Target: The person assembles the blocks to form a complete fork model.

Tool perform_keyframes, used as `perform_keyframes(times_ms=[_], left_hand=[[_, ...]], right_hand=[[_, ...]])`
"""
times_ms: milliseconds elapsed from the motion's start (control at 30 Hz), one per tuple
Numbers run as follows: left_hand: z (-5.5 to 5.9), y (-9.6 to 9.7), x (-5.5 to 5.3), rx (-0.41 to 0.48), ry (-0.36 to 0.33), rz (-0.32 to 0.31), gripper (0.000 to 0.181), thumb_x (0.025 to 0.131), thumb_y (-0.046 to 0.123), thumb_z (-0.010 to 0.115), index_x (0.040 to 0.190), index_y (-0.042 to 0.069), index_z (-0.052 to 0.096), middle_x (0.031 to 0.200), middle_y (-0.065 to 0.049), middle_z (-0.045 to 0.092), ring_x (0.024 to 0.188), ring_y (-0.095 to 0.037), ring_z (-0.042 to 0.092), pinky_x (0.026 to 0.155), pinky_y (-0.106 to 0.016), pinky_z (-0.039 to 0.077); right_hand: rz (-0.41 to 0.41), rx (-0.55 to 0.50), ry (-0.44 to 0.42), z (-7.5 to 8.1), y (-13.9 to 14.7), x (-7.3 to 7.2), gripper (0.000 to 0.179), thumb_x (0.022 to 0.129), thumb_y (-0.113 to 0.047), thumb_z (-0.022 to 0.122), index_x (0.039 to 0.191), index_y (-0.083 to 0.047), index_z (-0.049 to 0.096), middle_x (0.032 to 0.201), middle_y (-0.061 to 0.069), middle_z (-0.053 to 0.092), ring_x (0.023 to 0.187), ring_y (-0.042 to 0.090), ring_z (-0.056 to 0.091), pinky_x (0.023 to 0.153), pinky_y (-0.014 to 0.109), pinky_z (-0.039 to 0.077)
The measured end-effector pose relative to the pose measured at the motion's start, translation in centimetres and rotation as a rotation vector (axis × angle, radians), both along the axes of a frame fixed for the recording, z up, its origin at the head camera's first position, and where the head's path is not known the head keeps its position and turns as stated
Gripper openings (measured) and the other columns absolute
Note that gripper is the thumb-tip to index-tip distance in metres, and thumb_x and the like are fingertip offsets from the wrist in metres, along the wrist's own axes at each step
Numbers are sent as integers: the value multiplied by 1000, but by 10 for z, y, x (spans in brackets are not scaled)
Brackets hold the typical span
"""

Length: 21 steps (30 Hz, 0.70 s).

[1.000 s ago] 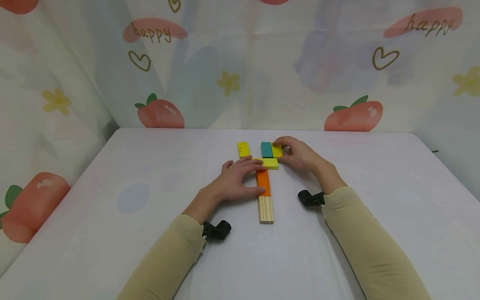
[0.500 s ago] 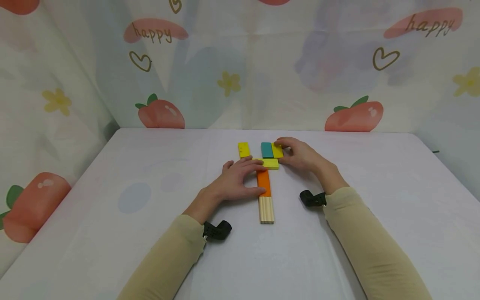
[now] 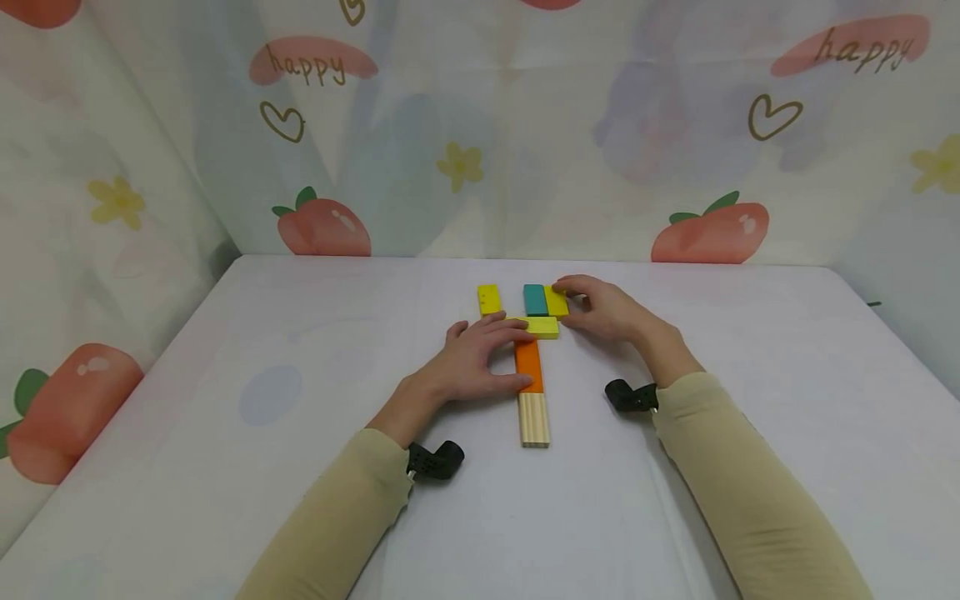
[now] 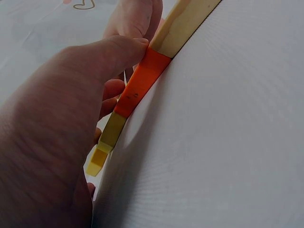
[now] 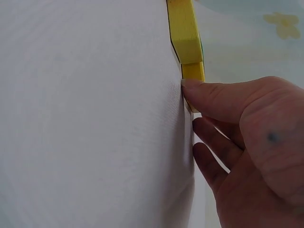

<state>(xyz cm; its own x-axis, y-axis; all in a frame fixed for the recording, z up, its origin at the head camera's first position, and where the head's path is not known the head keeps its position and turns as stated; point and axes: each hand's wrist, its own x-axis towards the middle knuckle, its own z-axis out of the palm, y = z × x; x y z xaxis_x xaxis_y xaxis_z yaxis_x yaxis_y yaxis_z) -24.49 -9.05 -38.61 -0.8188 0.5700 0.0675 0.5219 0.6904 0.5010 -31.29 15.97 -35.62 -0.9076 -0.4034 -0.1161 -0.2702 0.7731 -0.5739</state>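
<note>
The outer yellow block (image 3: 557, 302) is held at its ends by the right hand (image 3: 602, 310) — the thumb is set against its near end, a finger is rested at its far end, and in the right wrist view the other fingers are seen loosely bent. Compared with a second ago, that hand has been shifted slightly to the right, so a little more of the block is uncovered; the layout of blocks is unchanged.

The left hand (image 3: 476, 358) is kept where it was, its fingers extended and its thumb spread well apart from them. The crosswise yellow block (image 3: 543, 328) is touched by the fingers, and the orange block (image 3: 528, 367) by the thumb, near its seam with the plain wooden block (image 3: 535, 419).

The teal block (image 3: 536, 300) is placed against the outer yellow block; the dotted yellow block (image 3: 489, 299) is set apart to the left. All are laid on the white table (image 3: 300, 517).
</note>
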Motion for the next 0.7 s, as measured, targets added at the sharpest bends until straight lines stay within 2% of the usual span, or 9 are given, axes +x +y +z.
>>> perform_keyframes(times_ms=[400, 700], left_hand=[[4, -1, 2, 0, 1, -9, 59, 92, 52, 66, 146, 28, 58, 158, 6, 46, 154, -21, 25, 118, -61, 15], [2, 0, 1, 0, -1, -6, 59, 92, 53, 66, 146, 29, 58, 157, 7, 46, 154, -20, 25, 118, -60, 14]], right_hand=[[6, 5, 10, -2, 0, -2, 56, 98, -7, 64, 150, -2, 46, 157, 20, 42, 143, 39, 39, 118, 53, 32], [1, 1, 3, -2, 0, -1, 56, 99, -8, 64, 151, -3, 45, 158, 20, 40, 145, 40, 37, 119, 54, 31]])
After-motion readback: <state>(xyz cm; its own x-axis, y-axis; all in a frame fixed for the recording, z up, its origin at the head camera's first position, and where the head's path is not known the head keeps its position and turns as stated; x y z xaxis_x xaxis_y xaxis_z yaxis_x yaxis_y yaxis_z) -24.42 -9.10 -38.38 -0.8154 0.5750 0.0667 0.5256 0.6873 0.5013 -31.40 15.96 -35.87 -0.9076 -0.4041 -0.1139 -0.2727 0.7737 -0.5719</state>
